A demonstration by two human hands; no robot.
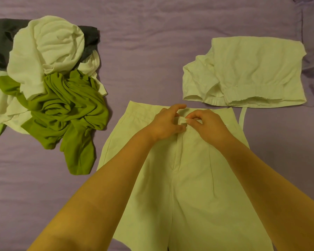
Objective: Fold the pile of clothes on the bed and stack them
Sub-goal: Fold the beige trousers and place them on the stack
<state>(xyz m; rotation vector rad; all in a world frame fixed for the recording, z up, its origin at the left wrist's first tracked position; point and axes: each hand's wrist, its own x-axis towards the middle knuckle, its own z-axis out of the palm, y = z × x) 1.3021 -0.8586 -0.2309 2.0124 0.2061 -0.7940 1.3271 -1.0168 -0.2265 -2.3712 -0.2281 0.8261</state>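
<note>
— Purple bed sheet (152, 42) all round. Pale shorts (188, 187) spread flat, near centre.
— Left hand (166, 123) and right hand (208, 125) both pinching the waistband tab (183, 121), fingers curled.
— Unfolded pile (51, 84) far left, olive garment (65, 109) on top.
— Folded white stack (252, 73) far right, just beyond the shorts.

Setting: a bedroom in a home. You are working directly on a bed (152, 33), covered edge to edge with a wrinkled lilac sheet. A loose pile of clothes (49, 84) lies on it to your left: white, olive green and dark grey garments. A folded white stack (252, 73) sits to your right. Pale shorts (188, 178) lie spread flat before you. Only household laundry and bedding show.
</note>
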